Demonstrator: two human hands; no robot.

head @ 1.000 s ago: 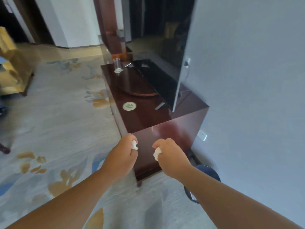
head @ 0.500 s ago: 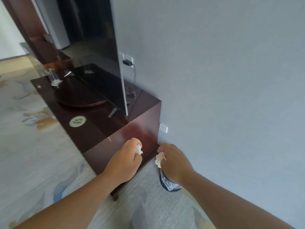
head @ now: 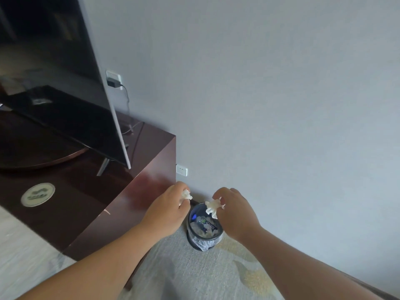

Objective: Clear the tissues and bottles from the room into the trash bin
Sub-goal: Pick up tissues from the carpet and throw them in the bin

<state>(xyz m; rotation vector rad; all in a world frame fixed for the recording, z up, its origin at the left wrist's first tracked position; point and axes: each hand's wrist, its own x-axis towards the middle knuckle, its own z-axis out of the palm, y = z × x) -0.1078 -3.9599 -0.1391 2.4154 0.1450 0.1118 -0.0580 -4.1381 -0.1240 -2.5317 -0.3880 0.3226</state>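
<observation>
A small round trash bin (head: 203, 242) with a clear liner stands on the carpet by the wall, beside the cabinet's end. It holds crumpled tissues and a plastic bottle. My left hand (head: 167, 210) grips a crumpled white tissue (head: 186, 195) just left of the bin's rim. My right hand (head: 234, 211) pinches a second white tissue (head: 213, 207) that hangs over the bin's opening.
A dark wooden cabinet (head: 121, 204) fills the left, carrying a flat TV (head: 65, 100) and a round coaster (head: 37, 194). A wall socket (head: 181, 170) sits low behind the bin. The grey wall rises to the right; patterned carpet covers the floor.
The view has swung right and down, so the bin now shows in full under my hands. Both hands moved forward over it, still holding their tissues; the right tissue hangs looser.
</observation>
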